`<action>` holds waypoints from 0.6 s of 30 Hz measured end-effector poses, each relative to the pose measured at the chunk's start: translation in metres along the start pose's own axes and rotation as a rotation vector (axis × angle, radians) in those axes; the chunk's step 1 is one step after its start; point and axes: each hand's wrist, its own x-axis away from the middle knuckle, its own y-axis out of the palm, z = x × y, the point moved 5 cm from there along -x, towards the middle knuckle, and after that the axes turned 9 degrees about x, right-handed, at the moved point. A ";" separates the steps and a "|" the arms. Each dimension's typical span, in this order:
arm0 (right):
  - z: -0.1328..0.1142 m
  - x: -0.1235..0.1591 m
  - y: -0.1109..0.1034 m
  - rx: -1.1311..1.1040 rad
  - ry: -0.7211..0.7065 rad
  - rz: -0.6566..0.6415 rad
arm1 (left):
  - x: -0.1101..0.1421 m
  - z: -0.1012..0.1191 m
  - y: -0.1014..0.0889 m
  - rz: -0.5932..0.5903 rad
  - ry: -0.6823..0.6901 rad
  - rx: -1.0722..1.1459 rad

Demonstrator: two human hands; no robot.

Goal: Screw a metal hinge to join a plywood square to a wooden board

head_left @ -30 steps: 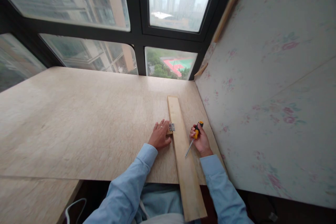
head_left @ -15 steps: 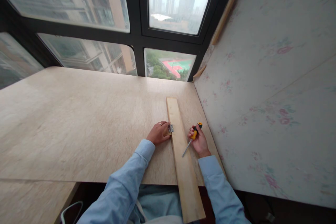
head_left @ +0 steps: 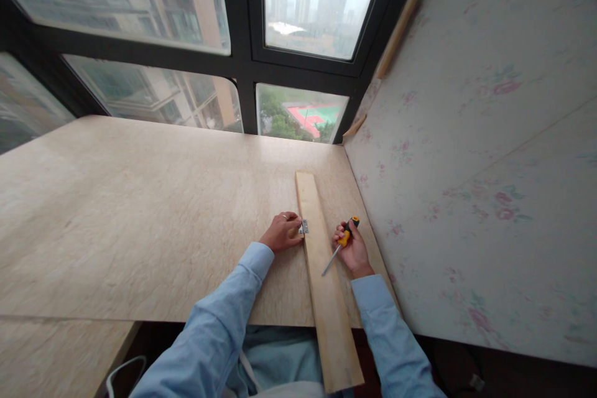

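A long pale wooden board (head_left: 321,261) lies lengthwise, its near end jutting past the table edge over my lap. On the board's left edge sits a small metal hinge (head_left: 303,226), one leaf on the wood and the other toward my fingers. My left hand (head_left: 283,232), with a ring on one finger, pinches at the hinge from the left; its fingertips are partly hidden. My right hand (head_left: 352,250) is closed around the yellow and black handle of a screwdriver (head_left: 346,234). The screwdriver's metal shaft points down and left above the board, apart from the hinge.
The beige marble-look tabletop (head_left: 140,217) spreads to the left. A dark-framed window (head_left: 245,99) stands behind it. On the right, a wall with flowered paper (head_left: 466,168) runs close to my right arm. A white cable (head_left: 122,373) hangs at the lower left.
Hardly anything differs. My left fingers have shifted slightly at the hinge, and the screwdriver tip has moved a little to the left.
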 end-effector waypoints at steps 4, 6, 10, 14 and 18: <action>0.000 0.000 0.000 0.028 -0.011 -0.004 | 0.001 0.000 0.000 -0.011 -0.030 0.007; 0.000 0.000 0.000 0.029 -0.010 -0.006 | 0.002 0.000 0.000 -0.022 -0.036 0.022; 0.000 -0.001 -0.002 0.005 -0.005 -0.017 | 0.002 0.004 -0.002 -0.073 -0.036 0.012; 0.001 -0.003 -0.003 0.001 0.002 -0.034 | 0.005 0.007 -0.005 -0.069 -0.035 -0.016; 0.002 -0.003 -0.003 0.027 0.007 -0.024 | 0.015 0.012 -0.006 0.008 -0.005 -0.035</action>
